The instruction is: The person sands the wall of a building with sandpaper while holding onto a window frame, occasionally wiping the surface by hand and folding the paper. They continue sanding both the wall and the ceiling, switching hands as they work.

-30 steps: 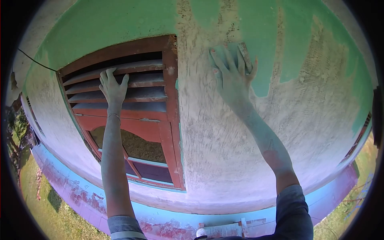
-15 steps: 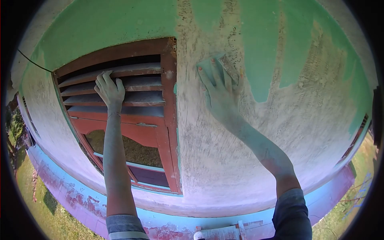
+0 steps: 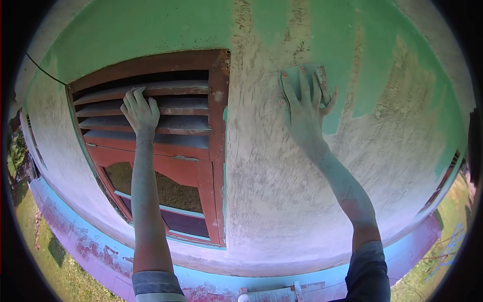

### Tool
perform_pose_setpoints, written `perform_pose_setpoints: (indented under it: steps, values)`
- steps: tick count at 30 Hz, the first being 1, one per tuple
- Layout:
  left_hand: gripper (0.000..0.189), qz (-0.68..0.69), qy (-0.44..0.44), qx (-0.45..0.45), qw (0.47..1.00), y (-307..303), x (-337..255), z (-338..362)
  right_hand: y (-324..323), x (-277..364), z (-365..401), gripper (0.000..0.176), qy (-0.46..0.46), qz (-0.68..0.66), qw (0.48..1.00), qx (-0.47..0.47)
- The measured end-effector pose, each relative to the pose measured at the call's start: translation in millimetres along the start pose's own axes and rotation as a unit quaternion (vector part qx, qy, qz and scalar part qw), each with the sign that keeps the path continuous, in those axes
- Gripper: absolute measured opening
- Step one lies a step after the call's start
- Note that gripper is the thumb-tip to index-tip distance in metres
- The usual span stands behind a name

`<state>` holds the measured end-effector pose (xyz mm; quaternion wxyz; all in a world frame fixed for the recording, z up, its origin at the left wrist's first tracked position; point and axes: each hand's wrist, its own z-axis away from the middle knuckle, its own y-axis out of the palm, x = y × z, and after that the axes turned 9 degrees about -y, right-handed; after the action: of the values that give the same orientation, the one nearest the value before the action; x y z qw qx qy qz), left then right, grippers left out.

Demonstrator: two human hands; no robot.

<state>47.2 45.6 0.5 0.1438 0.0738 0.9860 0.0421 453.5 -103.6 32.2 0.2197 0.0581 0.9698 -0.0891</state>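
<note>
My left hand [image 3: 140, 111] has its fingers hooked over a wooden louvre slat [image 3: 183, 89] in the upper part of the brown-red window frame [image 3: 217, 113]. On the wall to the right of that frame, my right hand [image 3: 306, 108] presses a dusty sheet of sandpaper [image 3: 304, 75] flat, its fingers spread over it. The sheet's right edge is curled up and speckled beside the fingers; its underside is hidden. Around it, the wall [image 3: 271, 166] is bare, pale and scratched, with green paint [image 3: 327, 30] left above and in streaks. Dust coats both forearms.
Below the slats is a red shutter panel with glass panes [image 3: 176, 189]. A light blue and purple ledge [image 3: 211, 282] runs along the wall's foot, with a pale cylindrical object [image 3: 269, 296] near it. Grass [image 3: 75, 272] lies beyond. A thin dark cable [image 3: 45, 70] reaches the window's left corner.
My right hand has slid to the right along the wall with the sandpaper, its fingers now pointing more upward. My left hand keeps its hold on the slat.
</note>
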Motion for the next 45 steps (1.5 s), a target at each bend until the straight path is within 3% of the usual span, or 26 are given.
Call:
perform_pose_setpoints:
  steps: [8, 11, 14, 20, 23, 24, 25, 27, 30, 32, 35, 38, 39, 41, 44, 45]
  values:
    - [0.037, 0.008, -0.006, 0.001, 1.0, 0.1, -0.5, -0.2, 0.3, -17.6, -40.7, 0.059, -0.056, 0.015, 0.998, -0.039]
    - [0.039, 0.012, -0.012, 0.008, 1.0, -1.9, -0.8, 0.6, -7.3, -37.9, -75.2, 0.056, -0.069, 0.083, 0.993, -0.049]
    - [0.04, 0.02, -0.009, 0.004, 1.0, -2.0, -1.4, 0.5, -9.3, -69.2, -115.6, 0.056, -0.049, 0.145, 0.984, -0.09]
    - [0.04, 0.041, -0.018, 0.011, 0.999, -1.2, -0.5, 1.0, -5.7, -69.5, -139.1, 0.052, -0.059, 0.216, 0.97, -0.096]
    - [0.039, 0.042, -0.021, 0.01, 0.999, -1.5, -0.4, 1.3, -5.0, -81.3, -186.8, 0.053, -0.034, 0.241, 0.963, -0.12]
    - [0.038, 0.04, -0.02, 0.011, 0.999, -1.6, -0.1, 0.9, -30.0, -67.6, -202.4, 0.05, 0.056, 0.056, 0.992, -0.101]
    - [0.038, 0.039, -0.021, 0.01, 0.999, -1.6, 0.2, 1.1, -68.8, -44.7, -222.6, 0.05, 0.144, -0.131, 0.978, -0.076]
    - [0.038, 0.041, -0.021, 0.009, 0.999, -1.4, -0.4, 0.9, -73.4, -44.6, -238.5, 0.052, 0.189, -0.217, 0.956, -0.058]
    - [0.038, 0.045, -0.019, 0.007, 0.999, -1.1, 0.1, 2.1, -16.3, -79.9, -238.3, 0.051, 0.059, 0.081, 0.992, -0.078]
    - [0.038, 0.048, -0.025, 0.011, 0.998, 0.1, -0.1, 3.2, -11.1, -76.5, -204.2, 0.063, -0.029, 0.286, 0.954, -0.081]
    - [0.038, 0.055, -0.025, 0.008, 0.998, 0.1, -1.6, 4.0, -0.9, -71.0, -182.9, 0.053, -0.052, 0.292, 0.95, -0.096]
    - [0.037, 0.055, -0.017, 0.001, 0.998, -1.6, 3.7, 0.2, -7.8, -89.5, -236.7, 0.062, -0.058, 0.306, 0.945, -0.098]
    - [0.037, 0.059, -0.011, 0.005, 0.998, -0.9, 3.2, 0.8, -24.6, -82.7, -245.9, 0.054, -0.007, 0.19, 0.978, -0.081]
    - [0.037, 0.055, -0.011, 0.002, 0.998, 0.0, 2.7, -1.5, -58.1, -61.0, -266.3, 0.048, 0.097, -0.044, 0.993, -0.046]
    - [0.037, 0.052, -0.005, 0.007, 0.999, 0.0, 4.0, 3.0, -26.4, -67.5, -239.4, 0.046, 0.095, -0.143, 0.972, -0.163]
    - [0.037, 0.051, -0.002, 0.003, 0.999, -0.1, 5.7, 0.6, -12.9, -69.8, -223.0, 0.046, 0.056, -0.04, 0.989, -0.132]
